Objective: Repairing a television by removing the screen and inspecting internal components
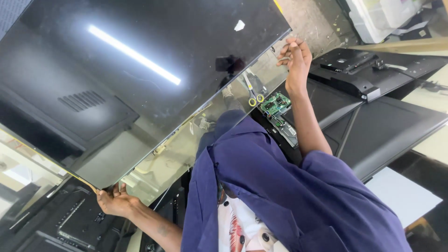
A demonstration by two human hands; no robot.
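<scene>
1. Display panel (140, 60): large, black, glossy, with a strip light reflected on its face. It is held tilted in the air over the floor (308, 18), carried only at two opposite corners. A sheet this wide likely flexes, so it wants even lift at both ends and no twisting.
2. Black rear covers (387, 121): lying flat by the panel's right edge.
3. Left hand (114, 201): at the panel's lower left corner, fingers curled and clamped on the edge. It is best kept on the rim, off the face.
4. Right hand (295, 56): at the upper right corner, fingers bunched together, pinching the edge.
5. Green circuit board (275, 103): below the right hand.
6. Yellow-handled scissors (254, 95): just beside the board.
</scene>
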